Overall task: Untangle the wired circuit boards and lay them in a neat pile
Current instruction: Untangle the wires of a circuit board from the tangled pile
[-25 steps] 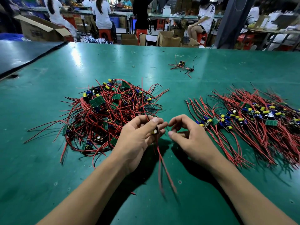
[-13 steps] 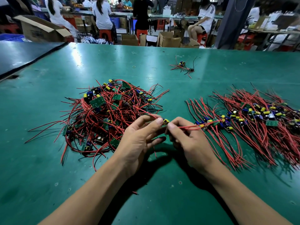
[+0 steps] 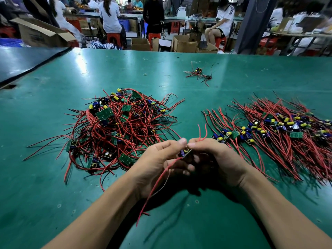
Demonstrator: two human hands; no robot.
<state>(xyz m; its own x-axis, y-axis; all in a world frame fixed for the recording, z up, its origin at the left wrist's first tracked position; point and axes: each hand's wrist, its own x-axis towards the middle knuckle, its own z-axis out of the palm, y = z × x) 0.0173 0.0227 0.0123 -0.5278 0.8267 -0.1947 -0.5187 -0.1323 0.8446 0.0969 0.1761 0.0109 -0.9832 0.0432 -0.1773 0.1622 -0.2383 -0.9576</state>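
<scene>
Circuit board (image 3: 186, 152) pinched by both left hand (image 3: 158, 159) and right hand (image 3: 215, 159), near centre, between tangled heap (image 3: 116, 130) left and neat pile (image 3: 278, 133) right. Risk: trailing red wire (image 3: 154, 188) may hook laid wires, mussing pile.

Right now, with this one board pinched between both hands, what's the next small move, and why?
Probably carry the board right and lay it at the left edge of the neat pile. It looks free of the tangled heap: its red wires stick up past the right hand and trail down below the left hand, seemingly joined to nothing else.
</scene>
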